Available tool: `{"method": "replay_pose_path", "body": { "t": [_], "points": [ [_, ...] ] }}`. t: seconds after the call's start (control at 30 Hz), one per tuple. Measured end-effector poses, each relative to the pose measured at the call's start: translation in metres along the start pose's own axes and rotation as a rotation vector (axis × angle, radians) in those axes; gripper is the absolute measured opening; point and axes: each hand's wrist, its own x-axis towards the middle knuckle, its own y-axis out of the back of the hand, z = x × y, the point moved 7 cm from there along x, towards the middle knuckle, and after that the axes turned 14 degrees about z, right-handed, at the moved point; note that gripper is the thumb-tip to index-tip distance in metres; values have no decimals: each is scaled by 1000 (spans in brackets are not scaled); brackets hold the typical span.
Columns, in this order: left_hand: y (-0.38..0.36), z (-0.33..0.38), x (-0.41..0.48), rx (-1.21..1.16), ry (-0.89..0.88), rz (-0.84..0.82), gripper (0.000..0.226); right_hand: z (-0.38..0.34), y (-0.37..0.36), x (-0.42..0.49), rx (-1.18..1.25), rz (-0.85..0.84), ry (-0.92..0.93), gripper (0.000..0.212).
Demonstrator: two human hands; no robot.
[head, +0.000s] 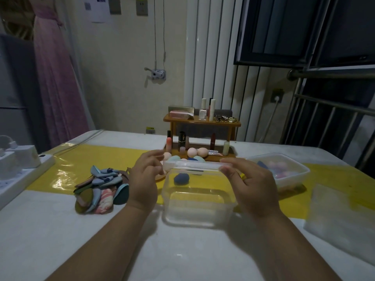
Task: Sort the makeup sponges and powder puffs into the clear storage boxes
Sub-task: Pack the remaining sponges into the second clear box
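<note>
Power strip (18, 173) at the left edge of the frame, white, chargers plugged in, on the white table (182, 260). Right of it, left of centre: heap of powder puffs (101, 189), flat teardrop pads in blue, olive, pink and teal, overlapping one another, partly on the yellow strip (85, 157) crossing the table.

Just right of the heap, left hand (145, 179): back toward the camera, fingers curled and close together at the far left corner of the clear box (197, 207); contact with the rim unclear through the blur.

Clear box at centre frame, open, between both hands, straddling the near edge of the yellow strip. Holds one dark blue sponge (181, 178) in its far left part. Behind the box, just above centre: wooden tray (212, 158) with loose sponges (194, 152) in peach, teal and blue and upright lipsticks, under a small wooden shelf (200, 122) carrying bottles.

Right hand (249, 185) at the box's far right corner: thumb and forefinger pinched on the far rim, other fingers loosely bent and apart.

Further right, just beyond that hand: second clear box (300, 171), pink and blue sponges (278, 167) inside. Lower right of the frame: translucent sheet (341, 216) lying flat on the table.
</note>
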Motion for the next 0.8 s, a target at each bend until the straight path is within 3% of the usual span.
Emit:
{"method": "replay_pose_path", "body": {
  "t": [0.07,0.2,0.3,0.53,0.7,0.8],
  "points": [
    [2,-6,2,-9,50,-4,18,3,2,1,16,24,-58,25],
    [-11,-26,-4,22,217,-175,34,5,1,2,61,53,-175,27],
    [-16,-34,-11,10,345,-210,44,6,1,1,126,67,-212,14],
    [-14,-44,-5,65,375,-263,65,26,-10,-5,49,-12,-207,4],
    [-13,-46,0,43,396,-253,68,53,-33,-19,112,-198,-509,40],
    [-10,-49,3,58,410,-175,60,63,-43,-29,278,-228,-716,49]
  ]
}}
